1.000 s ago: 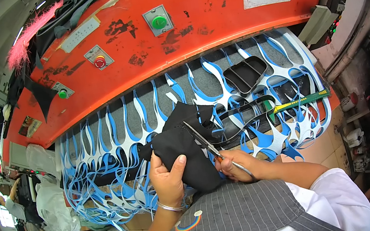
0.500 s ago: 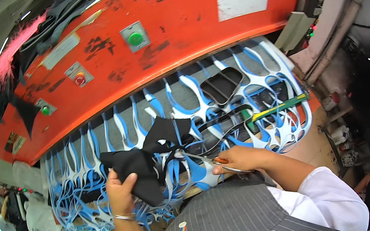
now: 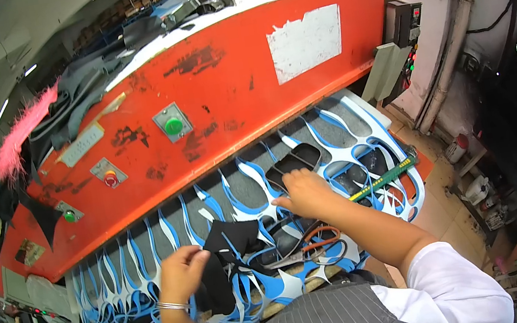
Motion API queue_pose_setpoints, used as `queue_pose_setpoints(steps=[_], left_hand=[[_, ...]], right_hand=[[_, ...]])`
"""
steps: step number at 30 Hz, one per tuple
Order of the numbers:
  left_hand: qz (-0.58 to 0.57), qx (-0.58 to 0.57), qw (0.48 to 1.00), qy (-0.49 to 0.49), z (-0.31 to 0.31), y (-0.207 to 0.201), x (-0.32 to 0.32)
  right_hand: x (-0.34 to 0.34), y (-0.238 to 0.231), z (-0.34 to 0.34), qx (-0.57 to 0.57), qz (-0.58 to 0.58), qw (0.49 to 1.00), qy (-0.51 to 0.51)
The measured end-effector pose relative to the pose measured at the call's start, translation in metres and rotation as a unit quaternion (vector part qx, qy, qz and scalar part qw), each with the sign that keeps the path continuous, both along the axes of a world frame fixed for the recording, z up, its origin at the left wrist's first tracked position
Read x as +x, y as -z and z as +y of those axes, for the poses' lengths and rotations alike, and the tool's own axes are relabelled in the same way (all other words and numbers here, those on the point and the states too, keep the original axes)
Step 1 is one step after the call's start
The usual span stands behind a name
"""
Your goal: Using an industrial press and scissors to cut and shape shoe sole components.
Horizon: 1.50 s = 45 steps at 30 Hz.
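Note:
My right hand (image 3: 309, 192) reaches over the near rim of a black oblong metal frame with crossbars (image 3: 294, 162), like a cutting die. Its fingertips overlap the rim and its thumb is spread apart. My left hand (image 3: 181, 274) is curled with thumb and fingertips together, and nothing shows between them. Black cloth pieces (image 3: 214, 289) lie beside and below it. Between my hands, scissors with orange handles (image 3: 318, 240) lie on blue-and-white cut-out sheet scrap (image 3: 285, 286). A dark strap-like piece partly hides under the scissors.
An orange-red machine (image 3: 211, 74) with green and red buttons spans the far side above a grey bed (image 3: 155, 235). A green-yellow strip (image 3: 386, 180) lies at the right. Dark material (image 3: 85, 94) and a pink fluffy piece (image 3: 27, 134) hang over the machine's left end.
My right hand has let go of the scissors and moved up to the black frame. My left hand no longer grips the black cloth, which has come down. The view has shifted.

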<state>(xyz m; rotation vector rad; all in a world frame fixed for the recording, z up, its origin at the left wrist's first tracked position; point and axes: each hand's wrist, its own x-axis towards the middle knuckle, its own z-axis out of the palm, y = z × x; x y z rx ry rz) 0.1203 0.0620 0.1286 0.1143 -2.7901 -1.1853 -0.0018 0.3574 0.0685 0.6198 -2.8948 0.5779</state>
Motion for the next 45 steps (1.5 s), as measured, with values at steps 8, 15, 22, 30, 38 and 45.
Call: queue_pose_setpoints(steps=[8,15,22,30,38,45], left_hand=[[-0.127,0.353,0.919,0.122,0.046,0.013,-0.003],[-0.24,0.64,0.729,0.041,0.068,0.037,-0.011],[-0.188,0.743,0.603,0.222,0.08,0.032,0.026],[-0.07,0.472,0.876,0.068,0.133,0.043,0.129],[0.196,0.218,0.858,-0.42,0.199,0.071,0.256],[0.285,0.077,0.701,-0.65,0.255,0.068,0.401]], right_hand=[[-0.055,0.031,0.011,-0.001,-0.112,0.989,0.093],[0.059,-0.037,-0.003,-0.407,-0.249,0.875,-0.081],[0.115,-0.017,-0.015,-0.278,-0.128,0.886,-0.349],[0.11,-0.009,0.036,-0.328,-0.427,0.689,-0.485],[0.136,-0.027,0.05,-0.332,-0.632,0.501,-0.489],[0.174,-0.011,0.036,-0.164,-0.361,0.8,-0.451]])
